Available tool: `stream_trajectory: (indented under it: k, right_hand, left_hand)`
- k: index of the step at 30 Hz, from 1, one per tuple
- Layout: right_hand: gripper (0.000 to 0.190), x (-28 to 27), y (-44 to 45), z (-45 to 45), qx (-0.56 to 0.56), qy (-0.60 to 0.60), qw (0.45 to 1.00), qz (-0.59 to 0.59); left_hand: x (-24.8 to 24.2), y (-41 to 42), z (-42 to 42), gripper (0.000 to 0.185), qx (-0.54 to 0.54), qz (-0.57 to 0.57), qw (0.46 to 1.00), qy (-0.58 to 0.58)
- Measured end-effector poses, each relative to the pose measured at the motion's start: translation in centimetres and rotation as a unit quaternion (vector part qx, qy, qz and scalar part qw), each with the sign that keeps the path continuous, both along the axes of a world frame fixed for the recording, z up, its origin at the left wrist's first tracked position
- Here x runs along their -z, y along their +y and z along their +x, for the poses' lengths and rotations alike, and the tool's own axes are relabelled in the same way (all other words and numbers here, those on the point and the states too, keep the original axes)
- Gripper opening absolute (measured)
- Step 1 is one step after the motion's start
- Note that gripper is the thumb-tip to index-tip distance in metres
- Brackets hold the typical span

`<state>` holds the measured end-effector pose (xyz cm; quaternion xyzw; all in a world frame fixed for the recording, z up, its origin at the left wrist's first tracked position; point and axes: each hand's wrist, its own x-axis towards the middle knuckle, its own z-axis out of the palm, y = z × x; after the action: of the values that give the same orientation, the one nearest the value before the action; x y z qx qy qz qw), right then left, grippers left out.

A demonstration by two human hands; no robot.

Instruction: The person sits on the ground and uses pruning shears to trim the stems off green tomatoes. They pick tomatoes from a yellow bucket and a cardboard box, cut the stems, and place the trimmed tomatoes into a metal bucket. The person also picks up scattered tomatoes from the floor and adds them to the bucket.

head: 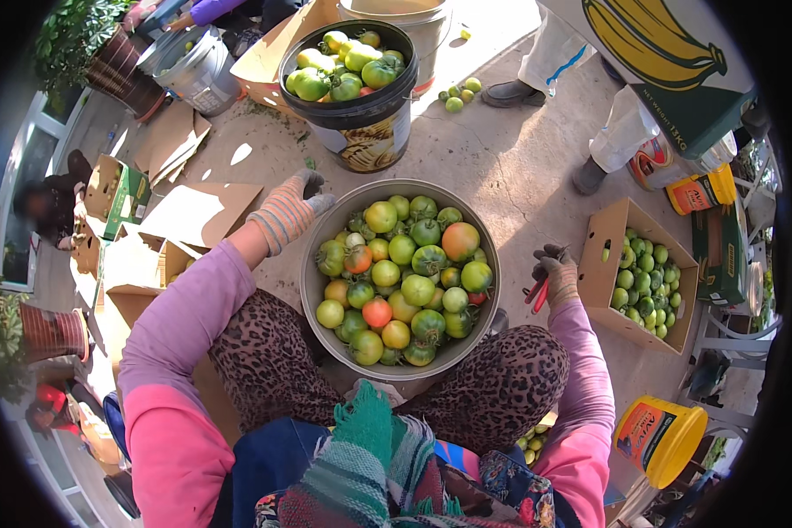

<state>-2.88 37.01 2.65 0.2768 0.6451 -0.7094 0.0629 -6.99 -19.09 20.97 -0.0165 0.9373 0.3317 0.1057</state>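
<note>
A round basin [310, 264] full of green, yellowish and reddish tomatoes [417, 290] sits between my knees. My left hand [290, 208], in a striped knit glove with grey fingertips, is beside the basin's upper left rim. It holds nothing, and its thumb and fingers are apart. To the right of the basin, my gloved right hand [556, 274] is closed around a red-handled hand tool [538, 294], possibly snips; its blades are mostly hidden. A cardboard box [597, 264] of green tomatoes stands close to that hand.
A black-rimmed bucket [363, 135] of tomatoes stands beyond the basin. At upper right, a person's legs [548, 56] show beneath a banana carton [686, 79]. Flattened cardboard [228, 204] lies at left. Yellow buckets [660, 439] line the right side. Several loose tomatoes [461, 94] lie on the concrete.
</note>
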Motion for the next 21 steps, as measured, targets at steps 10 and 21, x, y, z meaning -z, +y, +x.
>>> stream_trajectory:
  k: [10, 21]
  right_hand:
    - [0.041, -13.8, -8.6, 1.3, -0.285, 0.103, 0.942, 0.144]
    - [0.026, -14.2, -14.8, -2.8, -0.290, 0.136, 0.923, 0.214]
  left_hand:
    - [10.7, -6.5, -13.8, 0.060, -0.391, 0.407, 0.819, -0.102]
    - [13.6, -13.2, -28.9, 0.104, -0.327, 0.470, 0.817, -0.065]
